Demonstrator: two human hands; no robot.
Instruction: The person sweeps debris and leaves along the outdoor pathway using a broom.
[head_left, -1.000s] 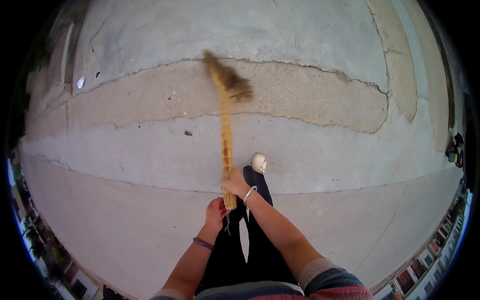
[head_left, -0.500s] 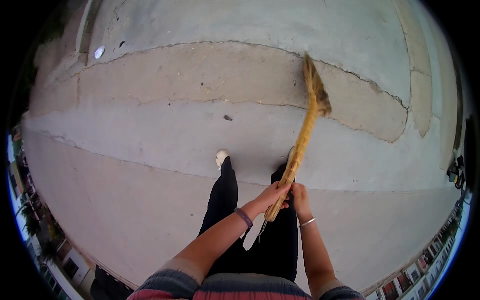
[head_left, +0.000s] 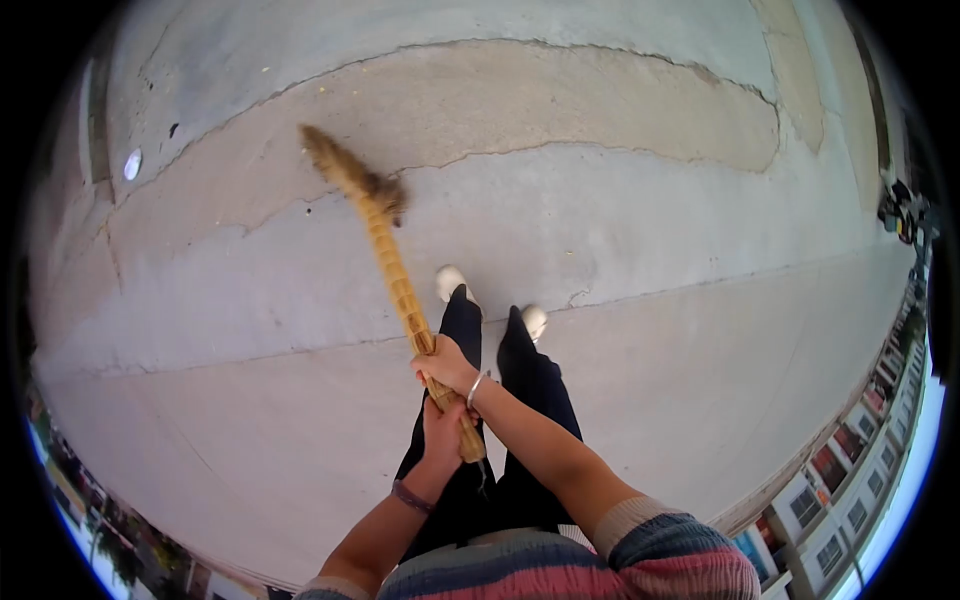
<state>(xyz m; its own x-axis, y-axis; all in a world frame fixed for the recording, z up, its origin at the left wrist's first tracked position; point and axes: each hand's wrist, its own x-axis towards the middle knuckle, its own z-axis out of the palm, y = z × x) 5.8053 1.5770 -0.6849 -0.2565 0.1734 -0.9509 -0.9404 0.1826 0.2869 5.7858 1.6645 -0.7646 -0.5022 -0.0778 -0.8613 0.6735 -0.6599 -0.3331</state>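
A straw broom [head_left: 398, 280] with a yellowish, ribbed handle slants from my body up to the left. Its brown bristle head [head_left: 352, 178] is slightly blurred and lies over the edge of a brownish strip of concrete. My right hand [head_left: 447, 366] is wrapped round the handle, above the other one. Lower down, close to the handle's end, my left hand [head_left: 443, 430] grips it too. A thin cord [head_left: 483, 475] hangs from the butt of the handle. Both my shoes [head_left: 452, 283] are on the ground to the right of the broom.
Cracked concrete [head_left: 620, 230] spreads all around, with a rough-edged brownish strip [head_left: 560, 105] across it. A small whitish object [head_left: 133, 164] lies at the far left, near a dark bit [head_left: 173, 130]. Buildings [head_left: 850, 490] line the lower right edge, and dark clutter [head_left: 905, 215] stands at the right.
The broom has swung from the right across to the left, both hands moving with it. My right hand now grips the handle above the left. My feet and the view have shifted.
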